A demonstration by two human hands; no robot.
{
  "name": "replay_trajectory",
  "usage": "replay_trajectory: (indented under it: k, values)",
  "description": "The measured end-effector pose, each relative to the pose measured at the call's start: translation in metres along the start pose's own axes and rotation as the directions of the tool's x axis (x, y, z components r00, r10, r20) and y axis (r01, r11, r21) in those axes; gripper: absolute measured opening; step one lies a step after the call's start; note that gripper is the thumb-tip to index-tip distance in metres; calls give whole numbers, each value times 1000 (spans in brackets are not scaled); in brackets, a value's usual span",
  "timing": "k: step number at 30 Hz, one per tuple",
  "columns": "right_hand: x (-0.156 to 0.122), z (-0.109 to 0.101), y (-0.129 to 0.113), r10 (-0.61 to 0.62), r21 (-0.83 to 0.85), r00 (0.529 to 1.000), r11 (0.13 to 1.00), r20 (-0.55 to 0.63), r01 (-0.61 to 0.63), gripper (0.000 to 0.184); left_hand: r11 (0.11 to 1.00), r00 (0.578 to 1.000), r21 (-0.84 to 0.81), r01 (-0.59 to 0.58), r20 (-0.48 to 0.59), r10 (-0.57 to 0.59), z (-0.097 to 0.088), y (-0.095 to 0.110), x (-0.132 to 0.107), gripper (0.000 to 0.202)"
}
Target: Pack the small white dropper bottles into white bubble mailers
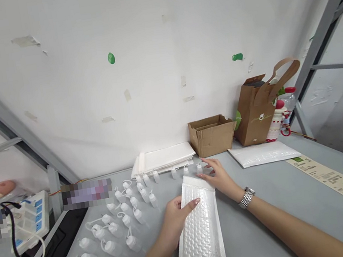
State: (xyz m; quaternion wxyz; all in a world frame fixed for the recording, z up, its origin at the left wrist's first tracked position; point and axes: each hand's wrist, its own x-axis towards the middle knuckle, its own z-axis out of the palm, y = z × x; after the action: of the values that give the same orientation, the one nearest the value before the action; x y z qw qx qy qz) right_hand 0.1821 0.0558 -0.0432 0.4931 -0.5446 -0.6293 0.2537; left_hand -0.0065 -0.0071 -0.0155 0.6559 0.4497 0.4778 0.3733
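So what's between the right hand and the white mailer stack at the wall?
Head view: a row of small white bottles stands between the right hand and the mailer stack.

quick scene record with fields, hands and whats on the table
left hand: grips left edge of the bubble mailer, thumb on top
right hand: open, fingers at the mailer's top end
left of mailer: small white bottles, scattered on the table
by wall: stack of mailers, cardboard box, paper bag
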Motion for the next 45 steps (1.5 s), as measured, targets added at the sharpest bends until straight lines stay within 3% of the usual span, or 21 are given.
replay_trajectory:
  k: [6,10,17,22,29,38,45]
  values:
    - [7,4,4,6,-2,1000,1000,2,-6,28,1000,1000,16,-10,-16,10,1,1,0,41]
    - [2,-7,-11,17,21,1000,1000,-20,-17,28,1000,1000,19,-12,-21,12,-1,1,0,40]
    - [-24,-15,-47,-69,316,995,948,65,45,28,998,999,-60,34,-24,-35,-1,-1,4,46]
    - [-32,-9,-49,-86,225,989,973,119,57,39,999,999,-37,17,-48,-19,0,0,5,44]
    - [-32,-8,-52,33,322,977,941,212,-102,43,1000,998,0,-12,61,12,0,-9,8,40]
    - [-27,-11,-56,223,480,947,821,232,-311,41,1000,998,21,-13,65,12,3,-9,6,44]
    - [-26,-12,-61,258,451,945,832,201,-323,43,999,999,48,-20,49,18,2,-10,6,48]
